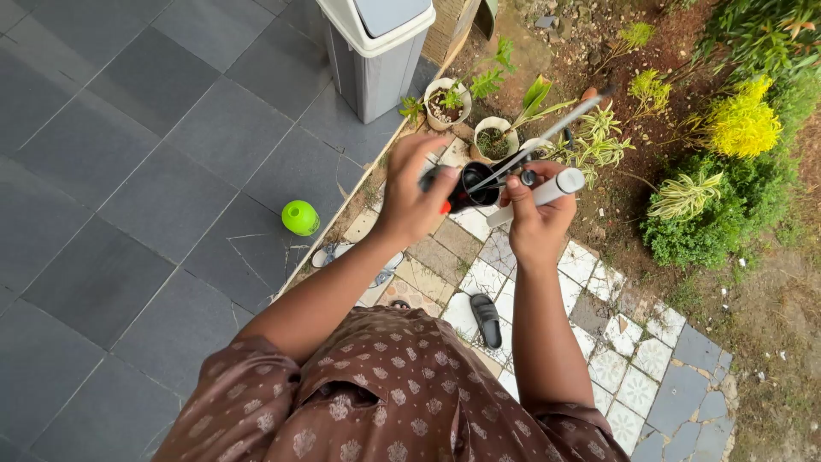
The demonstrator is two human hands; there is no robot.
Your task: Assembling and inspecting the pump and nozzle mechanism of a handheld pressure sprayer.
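Note:
My left hand (409,190) grips a black tool part with a red piece (467,188), held out at chest height. Close beside it, my right hand (536,224) is closed on a white cylindrical handle (549,192). A thin grey metal rod (556,128) runs from the black part up and to the right, over the plants. The two hands nearly touch around the tool. Below them are my brown patterned sleeves. Where the parts join is partly hidden by my fingers.
A grey bin with a white lid (376,51) stands on the dark paving (128,171). A green round object (300,217) lies near the paving edge. Two potted plants (446,103) (493,139), a black sandal (487,318), patterned tiles (616,342) and shrubs (727,205) lie ahead.

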